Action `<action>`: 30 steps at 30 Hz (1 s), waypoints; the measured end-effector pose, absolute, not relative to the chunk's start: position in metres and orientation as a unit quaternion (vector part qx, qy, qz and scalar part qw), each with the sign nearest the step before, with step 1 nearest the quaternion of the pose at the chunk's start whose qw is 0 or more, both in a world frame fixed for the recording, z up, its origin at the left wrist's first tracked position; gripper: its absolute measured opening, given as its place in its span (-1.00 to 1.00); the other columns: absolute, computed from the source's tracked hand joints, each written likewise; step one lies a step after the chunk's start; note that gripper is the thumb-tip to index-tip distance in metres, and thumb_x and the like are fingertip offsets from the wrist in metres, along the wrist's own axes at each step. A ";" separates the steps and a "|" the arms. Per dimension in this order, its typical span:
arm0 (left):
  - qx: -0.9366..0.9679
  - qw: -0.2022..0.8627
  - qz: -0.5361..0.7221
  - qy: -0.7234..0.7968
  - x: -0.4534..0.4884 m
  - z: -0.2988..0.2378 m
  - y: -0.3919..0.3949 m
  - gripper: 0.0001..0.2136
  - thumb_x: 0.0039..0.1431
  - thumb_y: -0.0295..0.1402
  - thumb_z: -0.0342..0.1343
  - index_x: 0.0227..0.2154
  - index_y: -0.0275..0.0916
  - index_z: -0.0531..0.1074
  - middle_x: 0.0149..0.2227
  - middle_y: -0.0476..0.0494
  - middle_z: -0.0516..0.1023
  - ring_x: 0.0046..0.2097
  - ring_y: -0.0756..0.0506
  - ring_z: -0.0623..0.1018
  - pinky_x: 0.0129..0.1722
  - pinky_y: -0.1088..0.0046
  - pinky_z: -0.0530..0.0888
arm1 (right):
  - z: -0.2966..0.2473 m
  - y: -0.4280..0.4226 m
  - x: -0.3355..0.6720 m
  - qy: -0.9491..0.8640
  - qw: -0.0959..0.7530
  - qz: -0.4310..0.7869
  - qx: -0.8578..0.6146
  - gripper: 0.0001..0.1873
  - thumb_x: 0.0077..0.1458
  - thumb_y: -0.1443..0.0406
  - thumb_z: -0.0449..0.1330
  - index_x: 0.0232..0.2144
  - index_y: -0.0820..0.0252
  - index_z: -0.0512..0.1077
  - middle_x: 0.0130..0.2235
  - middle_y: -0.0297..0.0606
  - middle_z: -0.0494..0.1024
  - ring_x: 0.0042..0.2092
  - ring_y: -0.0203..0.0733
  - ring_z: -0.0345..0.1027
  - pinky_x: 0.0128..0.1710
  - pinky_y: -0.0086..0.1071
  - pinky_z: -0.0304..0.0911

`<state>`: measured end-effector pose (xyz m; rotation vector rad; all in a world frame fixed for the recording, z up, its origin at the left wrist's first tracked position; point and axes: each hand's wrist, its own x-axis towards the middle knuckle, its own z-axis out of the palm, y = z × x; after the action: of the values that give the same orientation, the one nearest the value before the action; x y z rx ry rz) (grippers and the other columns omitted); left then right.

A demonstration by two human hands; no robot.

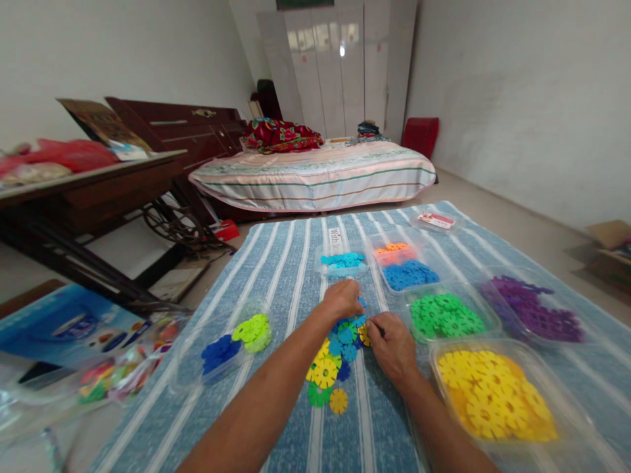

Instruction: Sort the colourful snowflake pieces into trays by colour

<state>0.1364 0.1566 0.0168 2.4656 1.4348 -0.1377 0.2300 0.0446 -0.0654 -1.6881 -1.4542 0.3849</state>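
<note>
A loose pile of notched plastic snowflake discs [344, 346] in blue, green and yellow lies on the striped cloth between my hands. My left hand [344, 299] is at the pile's far end, its fingers bent together and pointing down. What they hold, if anything, is hidden; blue discs show just beside the fingertips. My right hand [393, 345] is at the pile's right side, with thumb and fingers closed at the edge of an orange-yellow disc [364, 335]. Nearer me lie yellow discs [325, 371], a green disc [319, 395] and another orange-yellow disc [338, 401].
Clear tubs hold sorted discs: light blue [344, 261], orange and blue [410, 276], green [446, 315], purple [535, 309], yellow [495, 394]. At left, one holds dark blue [219, 353] and lime [252, 332]. A lidded box [436, 221] sits far right.
</note>
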 end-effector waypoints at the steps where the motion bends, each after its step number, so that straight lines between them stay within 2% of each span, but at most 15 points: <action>1: 0.853 0.147 -0.040 0.499 0.134 0.016 0.158 -0.82 -0.24 -0.36 0.26 -0.46 -0.23 0.50 -0.37 -0.10 0.56 -0.25 -0.14 0.53 -0.32 0.48 0.40 | -0.065 0.045 0.230 -0.582 0.426 0.153 -0.675 -0.72 0.14 0.23 0.01 -0.50 0.17 0.44 -0.43 -0.29 0.45 -0.29 -0.21 0.24 -0.29 -0.40 0.05; 5: 0.844 0.181 -0.001 0.504 0.127 0.017 0.165 -0.94 -0.18 -0.41 0.23 -0.59 -0.26 0.46 -0.55 -0.02 0.47 -0.38 -0.07 0.50 -0.40 0.51 0.36 | -0.065 0.045 0.230 -0.581 0.429 0.151 -0.675 -0.72 0.14 0.23 0.01 -0.50 0.17 0.44 -0.44 -0.29 0.44 -0.29 -0.21 0.24 -0.29 -0.40 0.06; 10: 0.829 0.259 0.064 0.491 0.136 0.028 0.169 -0.88 -0.14 -0.43 0.22 -0.66 -0.31 0.42 -0.70 0.06 0.33 -0.54 0.01 0.44 -0.51 0.57 0.34 | -0.064 0.045 0.229 -0.581 0.431 0.151 -0.674 -0.71 0.14 0.22 0.01 -0.50 0.17 0.45 -0.43 -0.28 0.45 -0.29 -0.22 0.24 -0.29 -0.40 0.05; 12: 0.820 0.292 0.100 0.483 0.148 0.036 0.169 -0.89 -0.03 -0.37 0.18 -0.54 -0.33 0.47 -0.66 0.04 0.39 -0.55 0.04 0.45 -0.54 0.60 0.35 | -0.064 0.045 0.230 -0.578 0.432 0.155 -0.674 -0.71 0.14 0.22 0.01 -0.49 0.17 0.45 -0.43 -0.28 0.45 -0.29 -0.22 0.23 -0.29 -0.40 0.05; 16: 0.805 0.320 0.153 0.475 0.166 0.052 0.171 -0.75 0.18 -0.31 -0.02 -0.16 -0.32 0.42 -0.38 -0.10 0.56 -0.45 0.07 0.53 -0.48 0.63 0.41 | -0.065 0.044 0.230 -0.576 0.427 0.159 -0.679 -0.71 0.13 0.21 0.02 -0.50 0.16 0.46 -0.44 -0.30 0.44 -0.30 -0.22 0.23 -0.30 -0.41 0.04; 18: 0.809 0.307 0.141 0.481 0.164 0.055 0.172 -0.76 0.17 -0.34 -0.02 -0.18 -0.34 0.44 -0.38 -0.13 0.57 -0.42 0.04 0.54 -0.46 0.61 0.42 | -0.065 0.044 0.230 -0.577 0.424 0.157 -0.680 -0.71 0.13 0.21 0.02 -0.50 0.16 0.45 -0.44 -0.30 0.44 -0.30 -0.22 0.23 -0.31 -0.41 0.04; 21: 0.825 0.266 0.085 0.491 0.147 0.050 0.172 -0.86 0.02 -0.42 0.08 -0.41 -0.35 0.51 -0.52 -0.08 0.53 -0.41 -0.03 0.55 -0.39 0.54 0.44 | -0.064 0.044 0.230 -0.577 0.422 0.151 -0.682 -0.70 0.13 0.21 0.01 -0.51 0.17 0.45 -0.44 -0.29 0.45 -0.30 -0.23 0.24 -0.31 -0.41 0.04; 23: 0.835 0.233 0.045 0.497 0.133 0.043 0.169 -0.91 -0.07 -0.45 0.12 -0.52 -0.32 0.52 -0.55 -0.06 0.52 -0.38 -0.07 0.55 -0.32 0.49 0.43 | -0.064 0.044 0.230 -0.580 0.422 0.147 -0.681 -0.70 0.14 0.21 0.01 -0.51 0.17 0.45 -0.43 -0.29 0.45 -0.30 -0.22 0.24 -0.31 -0.41 0.05; 30: 0.832 0.153 -0.029 0.532 0.118 0.021 0.155 -0.86 -0.12 -0.29 0.19 -0.51 -0.26 0.52 -0.39 -0.16 0.57 -0.24 -0.15 0.54 -0.26 0.42 0.41 | -0.063 0.043 0.230 -0.585 0.424 0.146 -0.676 -0.70 0.14 0.21 0.00 -0.52 0.17 0.44 -0.44 -0.29 0.44 -0.30 -0.22 0.24 -0.30 -0.40 0.06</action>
<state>0.1178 0.1549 0.0213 2.3882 1.5257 -0.0818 0.2303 0.0431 -0.0629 -1.6905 -1.4629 0.3653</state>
